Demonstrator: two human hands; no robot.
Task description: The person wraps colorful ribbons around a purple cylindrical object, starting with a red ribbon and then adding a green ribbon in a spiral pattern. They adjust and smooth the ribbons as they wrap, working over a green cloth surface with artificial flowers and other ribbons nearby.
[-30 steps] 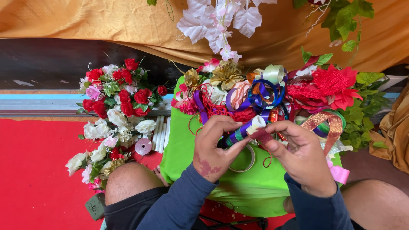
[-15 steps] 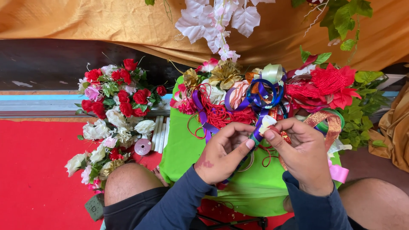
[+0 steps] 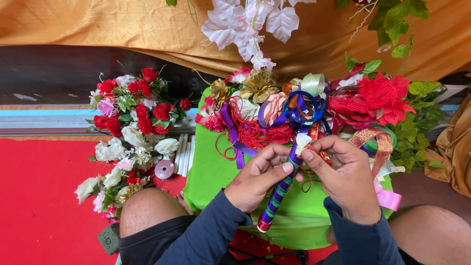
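Ribbon-wrapped stick point(image 3: 278, 192) lying slantwise over near green cloth point(image 3: 211, 172), being pinched at its far end by left hand point(image 3: 256, 177) and right hand point(image 3: 346, 177), left of pink bow point(image 3: 387, 198).

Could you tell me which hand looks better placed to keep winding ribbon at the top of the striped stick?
Probably the right hand: its fingertips pinch at the top of the purple, green and blue ribbon-wrapped stick, while the left hand grips its shaft, steadying it.
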